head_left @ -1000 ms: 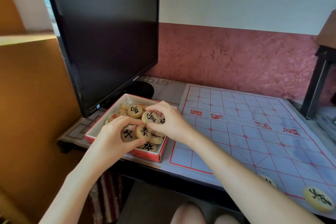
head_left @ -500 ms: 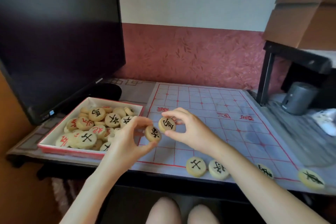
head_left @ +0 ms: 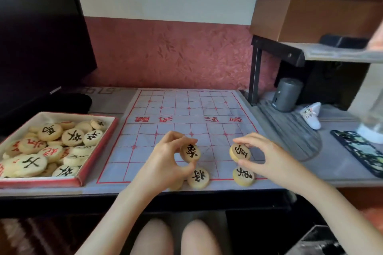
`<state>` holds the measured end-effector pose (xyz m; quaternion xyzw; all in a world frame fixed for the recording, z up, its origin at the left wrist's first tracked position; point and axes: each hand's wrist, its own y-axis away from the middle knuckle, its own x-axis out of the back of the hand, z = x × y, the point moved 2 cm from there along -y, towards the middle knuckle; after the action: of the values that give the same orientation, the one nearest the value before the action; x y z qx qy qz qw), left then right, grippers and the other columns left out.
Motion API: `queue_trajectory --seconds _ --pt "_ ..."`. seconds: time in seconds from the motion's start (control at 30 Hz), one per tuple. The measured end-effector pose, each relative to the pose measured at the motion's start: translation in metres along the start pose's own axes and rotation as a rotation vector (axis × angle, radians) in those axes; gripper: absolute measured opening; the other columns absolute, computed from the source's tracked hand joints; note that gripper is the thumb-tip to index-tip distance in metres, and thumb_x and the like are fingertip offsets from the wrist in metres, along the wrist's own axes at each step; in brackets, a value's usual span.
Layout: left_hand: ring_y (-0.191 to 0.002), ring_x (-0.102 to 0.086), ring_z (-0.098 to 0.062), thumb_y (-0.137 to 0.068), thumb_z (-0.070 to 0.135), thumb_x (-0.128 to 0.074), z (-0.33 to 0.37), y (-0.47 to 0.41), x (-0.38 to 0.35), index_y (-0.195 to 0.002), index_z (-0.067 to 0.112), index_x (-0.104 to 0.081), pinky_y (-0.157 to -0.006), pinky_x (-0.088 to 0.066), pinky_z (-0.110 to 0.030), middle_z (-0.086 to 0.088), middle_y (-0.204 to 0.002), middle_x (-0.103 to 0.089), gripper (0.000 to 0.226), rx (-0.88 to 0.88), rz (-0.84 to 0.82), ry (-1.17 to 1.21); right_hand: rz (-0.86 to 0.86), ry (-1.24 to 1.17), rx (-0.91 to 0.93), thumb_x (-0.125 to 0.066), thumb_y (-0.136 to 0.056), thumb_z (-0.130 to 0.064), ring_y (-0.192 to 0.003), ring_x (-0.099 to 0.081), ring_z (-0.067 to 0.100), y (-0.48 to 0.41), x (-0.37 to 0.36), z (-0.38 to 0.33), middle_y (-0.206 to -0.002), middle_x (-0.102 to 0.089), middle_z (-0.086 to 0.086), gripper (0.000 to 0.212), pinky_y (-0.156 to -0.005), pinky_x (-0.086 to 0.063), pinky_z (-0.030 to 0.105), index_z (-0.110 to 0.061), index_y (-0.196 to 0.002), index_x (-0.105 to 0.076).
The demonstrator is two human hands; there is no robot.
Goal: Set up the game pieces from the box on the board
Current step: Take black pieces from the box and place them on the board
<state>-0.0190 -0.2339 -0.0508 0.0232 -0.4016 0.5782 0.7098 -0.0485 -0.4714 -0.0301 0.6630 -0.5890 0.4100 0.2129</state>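
A pale cloth board [head_left: 186, 109] with red grid lines lies on the desk. At the left stands a red-rimmed box [head_left: 97, 151] holding several round wooden pieces [head_left: 72, 136] with black or red characters. My left hand [head_left: 165, 163] pinches one black-marked piece [head_left: 190, 153] just above the board's near rows. My right hand [head_left: 263, 157] pinches another black-marked piece [head_left: 240, 153] at about the same height. Two pieces lie on the board's near edge: one [head_left: 198, 178] below my left hand and one [head_left: 243, 176] below my right. A further piece is partly hidden under my left palm.
A black monitor [head_left: 37, 43] stands behind the box. To the right are a dark shelf frame [head_left: 275, 47] with a cardboard box [head_left: 319, 10] on top, a grey cylinder [head_left: 286, 94], a small white object [head_left: 310, 115] and a patterned phone case [head_left: 360, 151].
Both hands carried their pieces from the box to the right, over the board's near rows. They have moved apart. The view turned right, and the box now sits far left.
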Motion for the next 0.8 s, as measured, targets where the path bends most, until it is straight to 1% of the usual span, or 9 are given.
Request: queue_trajectory --seconds 0.1,0.2,0.27,0.33,0.47,0.57,0.63,0.7,0.8 --pt "-0.104 -0.046 0.006 -0.073 0.015 -0.072 0.005 -0.003 -0.014 -0.115 0.027 -0.061 -0.085 -0.037 0.001 0.008 -0.106 -0.048 0.045 0.002 -0.033 0.012 0.017 0.032 -0.051 -0.071 -0.080 -0.023 -0.106 -0.050 -0.009 0.025 0.016 0.022 -0.112 -0.056 -0.021 0.040 -0.086 -0.031 -0.001 -0.032 -0.116 -0.058" --pt "-0.102 -0.047 0.003 -0.072 0.016 -0.072 0.010 -0.005 -0.023 -0.111 0.025 -0.063 -0.083 -0.038 0.000 0.005 -0.105 -0.049 0.042 -0.003 -0.059 0.031 0.017 0.050 -0.097 -0.073 -0.078 -0.020 -0.101 -0.052 -0.001 0.041 0.021 0.037 -0.103 -0.056 -0.024 0.040 -0.083 -0.036 0.004 -0.035 -0.112 -0.059" --pt "-0.099 -0.049 0.001 -0.069 0.023 -0.070 0.013 -0.006 -0.028 -0.107 0.024 -0.064 -0.085 -0.042 -0.005 0.003 -0.104 -0.050 0.039 -0.016 -0.057 0.039 0.018 0.064 -0.113 -0.073 -0.078 -0.020 -0.099 -0.053 0.002 0.045 0.018 0.043 -0.103 -0.053 -0.029 0.041 -0.083 -0.036 0.004 -0.035 -0.112 -0.058" --pt "-0.098 -0.052 -0.001 -0.067 0.026 -0.069 0.015 -0.007 -0.033 -0.104 0.023 -0.064 -0.087 -0.044 -0.008 0.004 -0.104 -0.052 0.037 -0.013 -0.048 0.066 0.014 0.064 -0.118 -0.073 -0.077 -0.022 -0.102 -0.052 0.002 0.046 0.015 0.046 -0.103 -0.052 -0.031 0.042 -0.085 -0.035 0.004 -0.037 -0.114 -0.057" --pt "-0.098 -0.055 -0.002 -0.071 0.017 -0.073 0.017 -0.007 -0.038 -0.104 0.022 -0.063 -0.089 -0.043 -0.007 0.009 -0.105 -0.056 0.034 -0.019 -0.049 0.080 -0.013 0.077 -0.144 -0.072 -0.079 -0.026 -0.107 -0.048 -0.004 0.045 0.010 0.048 -0.107 -0.055 -0.025 0.044 -0.091 -0.037 0.012 -0.037 -0.117 -0.054" --pt "-0.097 -0.057 -0.003 -0.069 0.017 -0.075 0.014 -0.004 -0.038 -0.103 0.023 -0.063 -0.087 -0.046 -0.010 0.010 -0.104 -0.057 0.036 0.001 -0.055 0.104 -0.026 0.111 -0.143 -0.071 -0.080 -0.026 -0.113 -0.046 -0.002 0.043 0.009 0.049 -0.114 -0.052 -0.027 0.045 -0.092 -0.033 0.010 -0.034 -0.121 -0.054" --pt "-0.097 -0.056 -0.005 -0.068 0.019 -0.076 0.011 -0.002 -0.036 -0.102 0.025 -0.063 -0.087 -0.047 -0.013 0.011 -0.105 -0.056 0.037 0.013 -0.065 0.108 -0.033 0.117 -0.138 -0.070 -0.081 -0.027 -0.118 -0.042 -0.001 0.043 0.008 0.049 -0.118 -0.049 -0.028 0.046 -0.094 -0.030 0.010 -0.036 -0.122 -0.052" --pt "-0.097 -0.055 -0.003 -0.068 0.021 -0.077 0.006 0.001 -0.032 -0.101 0.028 -0.061 -0.086 -0.046 -0.012 0.012 -0.106 -0.056 0.038 0.036 -0.070 0.098 -0.019 0.095 -0.122 -0.069 -0.082 -0.030 -0.123 -0.039 -0.004 0.042 0.009 0.044 -0.123 -0.045 -0.031 0.046 -0.101 -0.028 0.016 -0.039 -0.123 -0.051" --pt "-0.099 -0.055 -0.002 -0.066 0.024 -0.079 0.000 0.006 -0.020 -0.098 0.036 -0.058 -0.086 -0.045 -0.011 0.015 -0.106 -0.056 0.041 0.031 -0.045 0.058 0.019 0.014 -0.077 -0.065 -0.083 -0.034 -0.125 -0.038 -0.009 0.036 0.008 0.029 -0.126 -0.046 -0.031 0.042 -0.107 -0.030 0.022 -0.042 -0.122 -0.052"
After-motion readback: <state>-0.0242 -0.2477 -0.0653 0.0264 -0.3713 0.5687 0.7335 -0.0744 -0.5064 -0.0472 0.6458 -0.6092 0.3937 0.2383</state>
